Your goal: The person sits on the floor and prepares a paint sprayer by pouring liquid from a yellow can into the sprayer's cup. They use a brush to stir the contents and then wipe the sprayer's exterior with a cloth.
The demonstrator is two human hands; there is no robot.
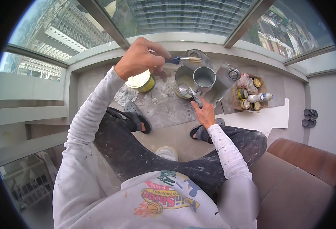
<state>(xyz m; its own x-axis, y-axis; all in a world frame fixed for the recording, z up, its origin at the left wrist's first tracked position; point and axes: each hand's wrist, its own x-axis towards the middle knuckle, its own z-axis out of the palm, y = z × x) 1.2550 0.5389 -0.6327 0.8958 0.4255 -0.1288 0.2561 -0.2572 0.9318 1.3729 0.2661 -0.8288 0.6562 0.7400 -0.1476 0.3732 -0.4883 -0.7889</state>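
My left hand (141,57) is raised at the upper left, its fingers closed round the dark blue handle of a paintbrush (185,60). Pale bristles point to the right, above a round grey tub (178,74). Lower down, my right hand (204,113) grips the handle of what looks like a metal spray gun (196,96). An open grey metal cup (204,78) sits at its far end, over the tub's right side. Below and left of my left hand stands a yellow-sided paint can (147,84) with a pale top.
A crumpled white rag (126,95) lies left, on paint-spotted grey sheeting (160,112). Right of the tub is a metal tin (229,72), then a cardboard box (238,104) of cans and bottles. Dark slippers (310,118) lie far right. Windows (183,19) run along the back.
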